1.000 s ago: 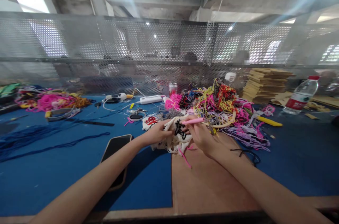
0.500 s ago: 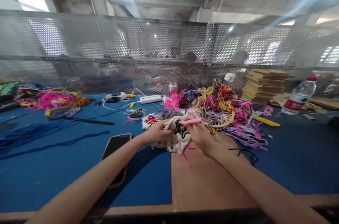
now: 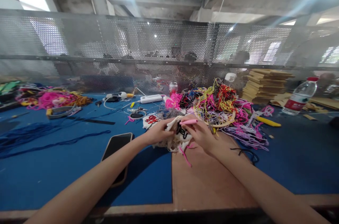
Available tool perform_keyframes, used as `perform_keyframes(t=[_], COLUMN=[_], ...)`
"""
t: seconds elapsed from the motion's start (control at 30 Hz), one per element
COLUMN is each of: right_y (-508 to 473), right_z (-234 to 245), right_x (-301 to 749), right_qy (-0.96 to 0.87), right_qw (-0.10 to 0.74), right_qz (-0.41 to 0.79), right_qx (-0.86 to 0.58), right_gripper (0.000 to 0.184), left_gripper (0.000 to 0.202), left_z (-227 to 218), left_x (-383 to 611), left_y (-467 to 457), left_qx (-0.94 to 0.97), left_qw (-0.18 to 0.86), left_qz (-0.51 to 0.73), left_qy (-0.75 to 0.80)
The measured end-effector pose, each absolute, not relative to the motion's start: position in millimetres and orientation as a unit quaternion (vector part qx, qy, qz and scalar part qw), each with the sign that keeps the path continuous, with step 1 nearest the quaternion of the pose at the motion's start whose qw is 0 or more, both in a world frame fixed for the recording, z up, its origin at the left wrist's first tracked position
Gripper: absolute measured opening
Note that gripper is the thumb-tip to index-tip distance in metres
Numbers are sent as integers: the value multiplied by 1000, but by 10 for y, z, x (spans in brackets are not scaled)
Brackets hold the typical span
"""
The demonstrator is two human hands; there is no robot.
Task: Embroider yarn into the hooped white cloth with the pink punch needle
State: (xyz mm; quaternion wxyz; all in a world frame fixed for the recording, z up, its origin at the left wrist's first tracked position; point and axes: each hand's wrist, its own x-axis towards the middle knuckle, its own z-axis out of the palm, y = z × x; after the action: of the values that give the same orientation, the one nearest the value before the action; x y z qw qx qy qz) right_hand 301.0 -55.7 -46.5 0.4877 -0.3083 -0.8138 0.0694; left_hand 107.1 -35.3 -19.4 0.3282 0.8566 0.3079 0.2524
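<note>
In the middle of the view my left hand is closed on a cream fabric piece with black yarn lines on its face and loose threads below. My right hand grips a pink pen-like tool against the upper right of that piece; the tool's tip is hidden. Under the fabric hangs a pink yarn strand. Just behind my left hand lies a white patch with a red design.
A tangled heap of coloured yarn lies behind my hands. A phone is by my left forearm. Farther right stand a water bottle and stacked brown sheets. A perforated metal screen closes off the back.
The pink tool and my right fingers have shifted slightly left. The fabric's upper edge has folded over more, covering part of the black yarn lines.
</note>
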Motion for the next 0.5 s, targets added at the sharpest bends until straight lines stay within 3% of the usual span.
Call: perform_keyframes(t=[0.5], right_y=[-587], right_z=[-426], right_x=[2962], right_qy=[-817], right_qw=[481], right_qz=[62], right_qx=[-312], right_gripper=[14], left_gripper=[23], left_z=[-238], left_x=[1051], left_y=[-303], left_qx=[821], left_qw=[384], left_qz=[264], left_qy=[329])
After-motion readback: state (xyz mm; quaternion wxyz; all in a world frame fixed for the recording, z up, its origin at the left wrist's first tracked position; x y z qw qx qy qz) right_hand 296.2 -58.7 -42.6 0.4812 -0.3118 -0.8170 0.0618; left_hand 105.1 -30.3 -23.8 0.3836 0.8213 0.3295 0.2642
